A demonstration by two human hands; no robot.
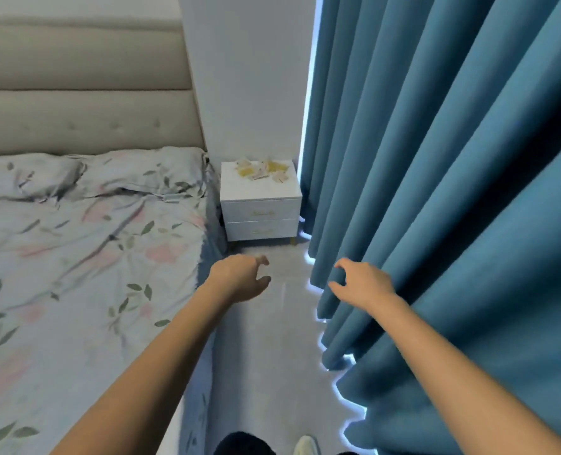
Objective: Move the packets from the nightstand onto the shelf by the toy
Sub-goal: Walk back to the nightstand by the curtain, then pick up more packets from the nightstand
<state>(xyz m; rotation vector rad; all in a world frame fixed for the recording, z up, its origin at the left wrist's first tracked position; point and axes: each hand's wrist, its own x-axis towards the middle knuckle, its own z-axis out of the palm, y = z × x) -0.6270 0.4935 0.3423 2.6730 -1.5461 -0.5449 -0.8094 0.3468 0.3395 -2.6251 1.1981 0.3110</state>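
Two bare hands out in front, a white nightstand with packets well beyond them.

Nearest, at the bottom edge, a dark trouser leg (243, 443) and a pale shoe (307, 444) stand on smooth grey floor (272, 356). Both forearms reach forward: the left hand (239, 279) and the right hand (359, 284) hang in the air, fingers loosely curled and grasping nothing — the right one just beside the heavy teal curtain (453, 192), whose thick folds glow at the hem. To the left lies a bed (75, 257) with a creased floral sheet, a soft pillow (29, 175) and a padded beige headboard (82, 87). Farther off, in the corner between bed and curtain, the boxy two-drawer nightstand (261, 205) carries a loose scatter of small yellow and pale packets (262, 170) on its glossy top — blurred, so I can't count them.
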